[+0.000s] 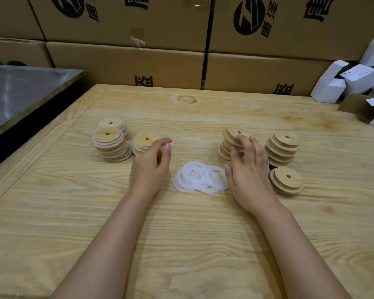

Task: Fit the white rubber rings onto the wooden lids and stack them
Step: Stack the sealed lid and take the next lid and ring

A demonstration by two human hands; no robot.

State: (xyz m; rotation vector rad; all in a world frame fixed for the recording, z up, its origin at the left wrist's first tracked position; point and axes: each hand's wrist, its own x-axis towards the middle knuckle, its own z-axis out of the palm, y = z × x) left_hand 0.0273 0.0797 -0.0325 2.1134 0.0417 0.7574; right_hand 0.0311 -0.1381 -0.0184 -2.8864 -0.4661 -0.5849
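Note:
A heap of white rubber rings (pixel 200 176) lies in the middle of the wooden table (pixel 181 244), between my hands. On the left stand three stacks of ringed wooden lids: a far one (pixel 111 124), a tall one (pixel 109 141) and a short one (pixel 144 142). My left hand (pixel 151 167) hovers just right of the short stack, fingers loosely curled, holding nothing. On the right are three stacks of bare lids: (pixel 232 137), (pixel 284 147) and a low one (pixel 286 180). My right hand (pixel 249 169) reaches with spread fingers to the leaning bare stack, fingertips touching its top lid.
Brown cardboard boxes (pixel 125 63) wall off the back of the table. A steel-topped surface (pixel 20 93) adjoins on the left. Small white cartons (pixel 354 80) and an open brown box (pixel 362 108) sit at the back right corner.

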